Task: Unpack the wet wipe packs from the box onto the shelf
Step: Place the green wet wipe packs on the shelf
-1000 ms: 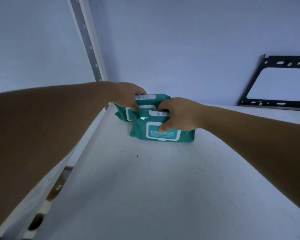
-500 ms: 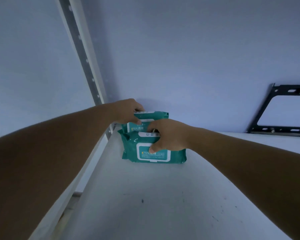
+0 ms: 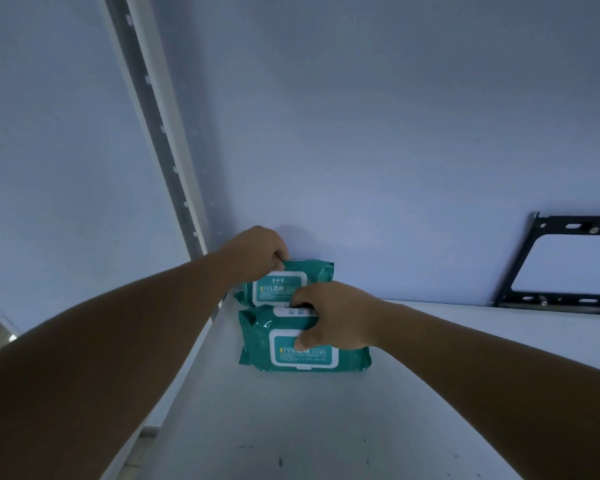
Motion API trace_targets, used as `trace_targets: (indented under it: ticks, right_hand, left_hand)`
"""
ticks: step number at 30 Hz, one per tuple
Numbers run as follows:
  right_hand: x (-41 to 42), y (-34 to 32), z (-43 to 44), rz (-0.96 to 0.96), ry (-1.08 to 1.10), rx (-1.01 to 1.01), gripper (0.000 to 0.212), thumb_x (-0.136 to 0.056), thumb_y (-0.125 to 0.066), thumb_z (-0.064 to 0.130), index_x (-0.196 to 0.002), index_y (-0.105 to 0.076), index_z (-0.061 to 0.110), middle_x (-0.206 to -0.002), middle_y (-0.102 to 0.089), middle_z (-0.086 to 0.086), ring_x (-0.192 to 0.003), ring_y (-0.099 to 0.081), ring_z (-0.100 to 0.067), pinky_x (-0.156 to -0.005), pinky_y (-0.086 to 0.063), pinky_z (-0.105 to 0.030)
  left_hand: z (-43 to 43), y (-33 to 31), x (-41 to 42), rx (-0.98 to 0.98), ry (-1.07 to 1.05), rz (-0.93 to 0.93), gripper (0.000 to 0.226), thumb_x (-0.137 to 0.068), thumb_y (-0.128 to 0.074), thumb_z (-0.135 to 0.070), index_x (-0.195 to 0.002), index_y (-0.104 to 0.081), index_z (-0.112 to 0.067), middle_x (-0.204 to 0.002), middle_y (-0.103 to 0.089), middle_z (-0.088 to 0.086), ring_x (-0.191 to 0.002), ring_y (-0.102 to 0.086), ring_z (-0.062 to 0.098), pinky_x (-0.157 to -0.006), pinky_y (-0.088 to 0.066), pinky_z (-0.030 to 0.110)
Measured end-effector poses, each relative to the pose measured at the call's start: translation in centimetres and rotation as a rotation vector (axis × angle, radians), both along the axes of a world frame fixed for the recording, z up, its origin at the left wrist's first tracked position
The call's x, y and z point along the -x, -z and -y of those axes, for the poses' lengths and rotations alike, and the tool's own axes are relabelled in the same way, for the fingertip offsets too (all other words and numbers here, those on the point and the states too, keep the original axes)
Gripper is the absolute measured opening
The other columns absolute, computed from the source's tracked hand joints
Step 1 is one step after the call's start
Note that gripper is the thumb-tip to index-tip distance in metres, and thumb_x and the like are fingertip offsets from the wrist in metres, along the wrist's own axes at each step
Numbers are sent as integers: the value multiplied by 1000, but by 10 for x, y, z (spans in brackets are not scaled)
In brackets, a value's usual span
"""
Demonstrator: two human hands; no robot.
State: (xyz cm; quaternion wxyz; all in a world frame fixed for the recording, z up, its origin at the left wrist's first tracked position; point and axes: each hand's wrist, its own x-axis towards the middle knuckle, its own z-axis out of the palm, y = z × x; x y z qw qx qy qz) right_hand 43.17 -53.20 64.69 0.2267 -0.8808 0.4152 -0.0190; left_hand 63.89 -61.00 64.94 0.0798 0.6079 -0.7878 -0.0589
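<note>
A white shelf [image 3: 326, 427] runs back to a pale wall and carries a few small dark specks near its front. At the left rear corner a slotted metal upright [image 3: 160, 133] rises at a slant. A black metal bracket [image 3: 510, 271] stands against the wall on the far right, well apart from the work.

Two teal wet wipe packs sit in the left rear corner of the shelf. The rear pack [image 3: 281, 289] stands upright against the wall, white lid label facing the camera. The front pack [image 3: 305, 358] sits just before it, touching it, label also forward.

The left hand [image 3: 257, 251] grips the upper left corner of the rear pack, with fingers curled over its top edge. The right hand [image 3: 336, 320] clamps the front pack from above: fingers lie over the top and the thumb presses on the front label. Both forearms reach in from the lower corners of the view.
</note>
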Motion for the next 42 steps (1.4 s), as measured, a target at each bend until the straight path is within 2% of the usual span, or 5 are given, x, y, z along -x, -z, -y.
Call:
trace_targets:
  ticks: [18,29,35,39,42]
  right_hand:
    - [-18,8,11,38,74,58,37,-81,-77,37,-114,-64,26,-99,-67,7,-90,-62,-20,-75,-50,-33]
    - [-45,12,47,-18,61,302,49,-84,-68,51,-130,-60,36,-124,-57,2,-120,-47,-23,-101,-38,-43]
    - [-42,9,45,-34,112,370,46,-85,-66,55,-126,-59,35,-118,-55,4,-115,-47,-20,-97,-36,-42]
    - [-38,4,40,-50,113,333,29,-92,-59,48,-114,-64,31,-111,-62,4,-108,-56,-21,-93,-39,-41]
    - [-36,1,34,-48,121,359,29,-93,-57,47,-113,-65,28,-111,-62,3,-107,-56,-21,-93,-41,-40]
  left_hand:
    - [-26,-20,-16,68,-26,2,19,-97,-56,-21,-107,-73,-20,-96,-62,-9,-90,-58,11,-84,-47,26]
    - [-77,-19,-34,18,-155,-167,15,-98,-54,-25,-88,-65,-30,-83,-61,-16,-78,-60,7,-64,-46,19]
    - [-95,-15,-21,-52,-102,29,27,-101,-47,-29,-106,-72,-21,-106,-67,-4,-94,-69,19,-63,-57,18]
    - [-111,-16,-18,-95,-32,127,24,-101,-44,-25,-90,-65,-25,-101,-66,-2,-93,-63,15,-65,-48,14]
    - [-123,-13,-14,-113,-54,141,26,-100,-45,-29,-101,-70,-21,-108,-69,-1,-96,-63,16,-77,-53,21]
